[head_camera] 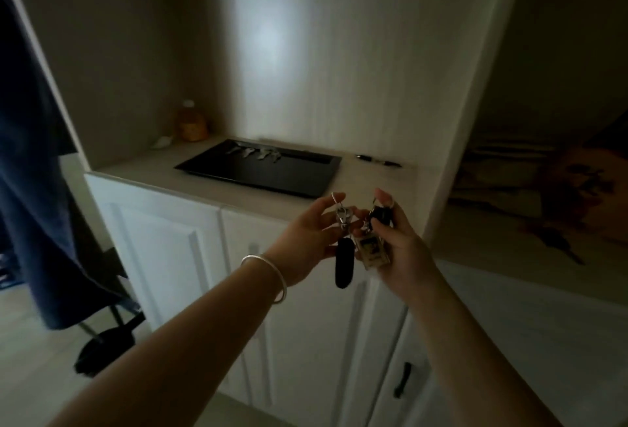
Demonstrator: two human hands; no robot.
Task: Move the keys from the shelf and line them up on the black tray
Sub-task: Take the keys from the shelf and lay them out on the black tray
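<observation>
— Where are the keys right now?

— Split between two places. Several silver keys (255,152) lie in a rough row along the far edge of the black tray (265,175), which sits flat on the shelf (142,168) of the white cabinet alcove. The rest hang in a bunch (356,239) held up in front of the shelf edge, below and nearer than the tray.

— Who's holding the bunch?

— Both hands. The left hand (307,239), with a silver bangle (268,275) at the wrist, has its fingers pressed onto a metal clasp with a ring at the top; a long black fob (343,265) dangles from that. The right hand (397,243) closes its fingers around a dark fob and a clear rectangular tag (372,251) — the tag hangs against its palm.

— Are the two hands touching?

— Close together, joined by the bunch; whether skin meets skin I cannot tell.

— Anything else on the shelf?

— A black pen (379,160) lies just right of the tray, apart from it. In the back left corner stands a small amber jar (192,122) with something pale and small beside it. The picture is dim, so finer detail on the keys is lost.
</observation>
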